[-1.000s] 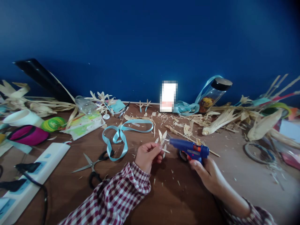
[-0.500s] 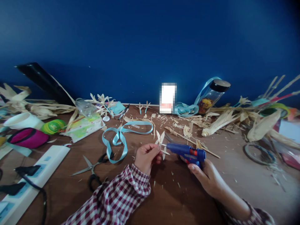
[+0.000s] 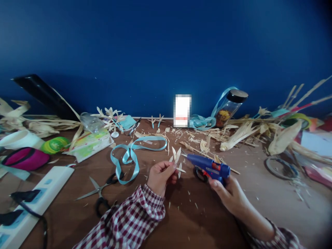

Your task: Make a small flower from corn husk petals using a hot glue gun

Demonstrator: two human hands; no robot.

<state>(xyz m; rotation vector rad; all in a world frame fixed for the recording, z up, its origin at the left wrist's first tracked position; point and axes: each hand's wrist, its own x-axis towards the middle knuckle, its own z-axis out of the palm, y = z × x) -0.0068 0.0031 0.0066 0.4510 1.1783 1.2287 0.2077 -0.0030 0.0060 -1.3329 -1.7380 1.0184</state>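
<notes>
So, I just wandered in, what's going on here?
A person's left hand is pinching a small, pale flower of thin, pointed petals. The right hand holds a dark blue plastic glue gun, its metal tip pointing at the petals from close by. To the left, black-handled metal scissors lie open on the brown table, near a looped, shiny light-blue ribbon. Pale, dry plant scraps are scattered farther back.
</notes>
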